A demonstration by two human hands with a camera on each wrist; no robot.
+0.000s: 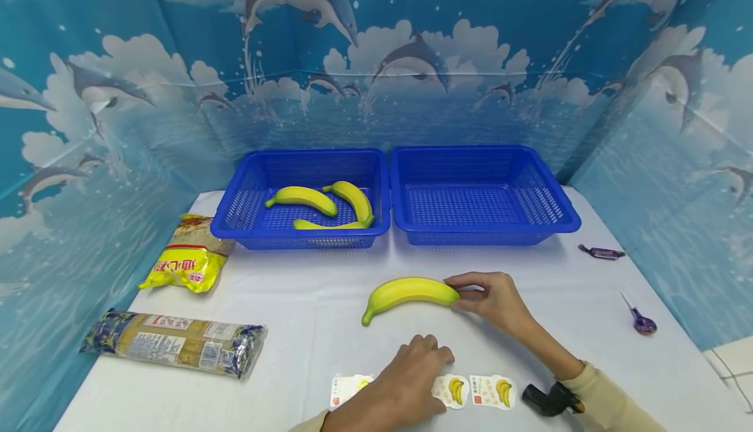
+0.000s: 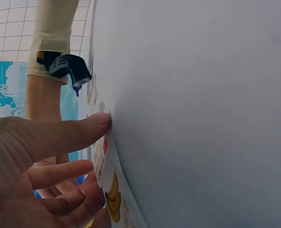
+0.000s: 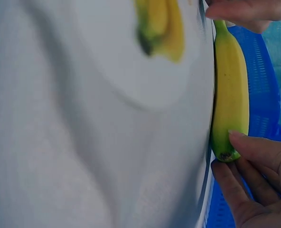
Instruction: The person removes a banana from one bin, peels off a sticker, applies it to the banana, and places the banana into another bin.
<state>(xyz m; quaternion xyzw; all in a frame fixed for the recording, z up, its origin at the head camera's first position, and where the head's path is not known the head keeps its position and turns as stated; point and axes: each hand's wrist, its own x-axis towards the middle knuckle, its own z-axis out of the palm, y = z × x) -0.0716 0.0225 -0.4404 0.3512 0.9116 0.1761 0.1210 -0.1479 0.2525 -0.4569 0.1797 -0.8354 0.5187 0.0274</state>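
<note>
- Banana (image 1: 412,291) lies on or just above the surface (image 1: 294,327), nearer me than the baskets (image 1: 485,230); my right hand (image 1: 497,298) pinches its blunt end, probably because that tip fits between thumb and fingers, leaving the stem free.
- My left hand (image 1: 412,380) has its thumb spread from loose fingers, touching or just over the cards (image 1: 493,391), perhaps to get at an edge.
- Counted: one banana out here, three in the left basket (image 1: 276,241), two baskets, at least three cards.
</note>
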